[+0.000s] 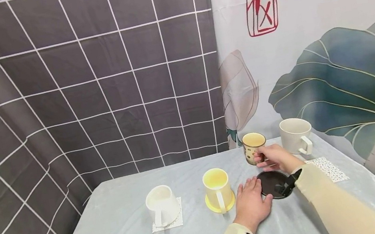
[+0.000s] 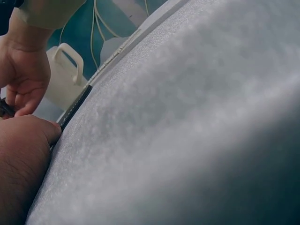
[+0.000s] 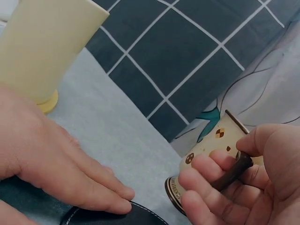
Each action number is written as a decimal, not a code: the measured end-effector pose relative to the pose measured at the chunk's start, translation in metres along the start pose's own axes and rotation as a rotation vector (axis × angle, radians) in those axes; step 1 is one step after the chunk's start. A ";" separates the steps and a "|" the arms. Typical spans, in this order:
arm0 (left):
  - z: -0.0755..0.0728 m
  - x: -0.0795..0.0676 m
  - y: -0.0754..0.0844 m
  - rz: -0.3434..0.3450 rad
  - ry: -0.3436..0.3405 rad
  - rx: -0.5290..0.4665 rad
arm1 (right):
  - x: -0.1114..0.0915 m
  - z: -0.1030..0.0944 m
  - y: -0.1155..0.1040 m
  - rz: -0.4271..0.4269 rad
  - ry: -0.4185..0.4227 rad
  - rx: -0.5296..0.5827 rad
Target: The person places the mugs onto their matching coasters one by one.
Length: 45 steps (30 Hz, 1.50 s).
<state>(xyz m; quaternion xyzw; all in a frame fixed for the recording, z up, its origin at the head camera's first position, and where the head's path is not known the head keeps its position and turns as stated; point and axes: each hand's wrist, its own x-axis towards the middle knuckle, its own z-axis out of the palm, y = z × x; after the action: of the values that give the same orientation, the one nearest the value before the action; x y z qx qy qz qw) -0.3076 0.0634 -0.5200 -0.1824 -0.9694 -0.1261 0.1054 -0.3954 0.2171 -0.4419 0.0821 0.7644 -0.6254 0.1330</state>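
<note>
My right hand grips the dark brown handle of a cream patterned mug, thumb on one side and fingers curled on the other. That mug stands near the table's back edge, just behind a round black coaster. My left hand rests on the coaster's left edge with its fingers stretched out. In the right wrist view, the left fingertips touch the coaster's stitched rim. The far side of the patterned mug is hidden.
A yellow mug stands on a yellow coaster. To its left, a white mug sits on a white patterned square coaster. At the back right, another white mug stands behind a speckled square coaster. Curtains hang behind the table.
</note>
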 end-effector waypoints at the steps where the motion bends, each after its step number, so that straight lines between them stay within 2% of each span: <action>1: 0.000 0.000 0.000 0.001 0.001 0.000 | 0.000 0.001 0.000 0.002 -0.004 0.013; 8: 0.000 0.000 0.001 0.006 0.010 0.007 | 0.000 0.000 0.001 0.011 -0.030 0.076; 16: 0.000 0.001 0.000 -0.001 -0.004 0.007 | -0.002 -0.001 0.001 0.009 -0.098 0.185; 26: -0.002 0.000 0.000 -0.006 -0.004 0.009 | -0.002 0.002 0.005 -0.016 -0.054 0.194; 33: -0.002 0.001 0.000 -0.012 -0.018 0.001 | 0.003 0.003 0.006 -0.037 -0.032 0.240; 45: -0.001 0.000 -0.001 -0.006 -0.008 -0.004 | 0.005 0.001 0.011 -0.085 -0.057 0.271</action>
<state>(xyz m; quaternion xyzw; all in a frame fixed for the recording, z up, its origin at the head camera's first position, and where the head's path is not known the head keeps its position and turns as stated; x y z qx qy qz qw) -0.3080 0.0625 -0.5192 -0.1804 -0.9700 -0.1277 0.1010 -0.3971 0.2184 -0.4536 0.0489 0.6717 -0.7301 0.1159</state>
